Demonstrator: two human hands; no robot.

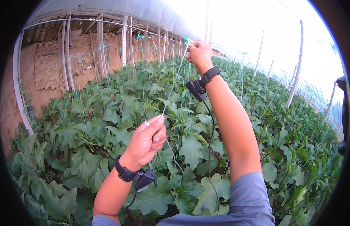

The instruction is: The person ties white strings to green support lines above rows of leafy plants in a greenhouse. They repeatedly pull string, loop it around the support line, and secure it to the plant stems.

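Observation:
A pale string (174, 82) runs taut and slanting between my two hands. My left hand (149, 138) is closed on its lower part, thumb on top, and a loose length hangs below among the leaves. My right hand (199, 55) is raised at the overhead wire (152, 33), its fingers pinching the string's upper part beside a knot of green twine (186, 40). Another green twine (143, 76) hangs from a knot on the wire, left of my right hand. Both wrists wear black straps with small cabled devices. Broad-leaved plants (191, 149), apparently eggplants, grow beneath my hands.
An earthen wall (47, 73) with pale posts (101, 48) stands at the left. Several thin posts (296, 65) rise on the right beside the plastic greenhouse cover. Further hanging twines (242, 76) reach down into the dense foliage. Black cables (211, 141) hang from my wrists.

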